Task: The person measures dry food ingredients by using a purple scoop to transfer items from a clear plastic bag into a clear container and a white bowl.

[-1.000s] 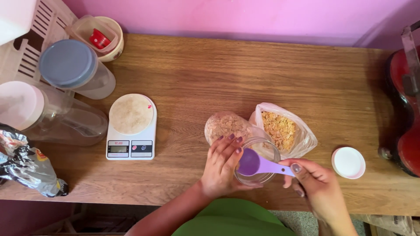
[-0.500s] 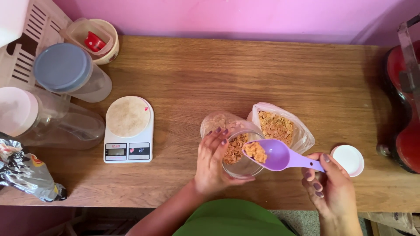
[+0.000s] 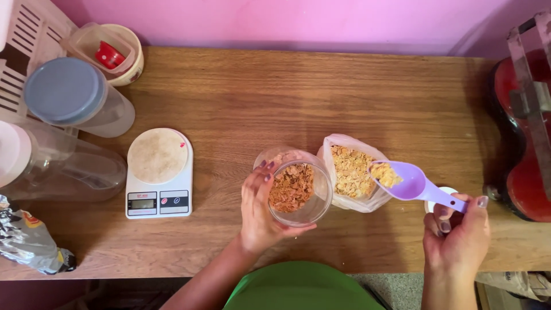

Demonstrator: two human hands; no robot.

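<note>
Wooden table (image 3: 321, 92) carries a white scale (image 3: 159, 174) left of the left hand (image 3: 261, 212), which is clamped around a clear jar (image 3: 298, 189) of flakes. Just right sits an open flake bag (image 3: 351, 172); beyond, the right hand (image 3: 456, 238) pinches a purple scoop (image 3: 416, 186) over it.

A home kitchen is indicated: wooden counter (image 3: 321, 92) set against a pink wall (image 3: 298, 20), digital kitchen scale (image 3: 159, 173), lidded plastic storage jars (image 3: 74, 100), bag of cereal flakes (image 3: 351, 172), dish rack (image 3: 26, 40) at the left edge.
</note>
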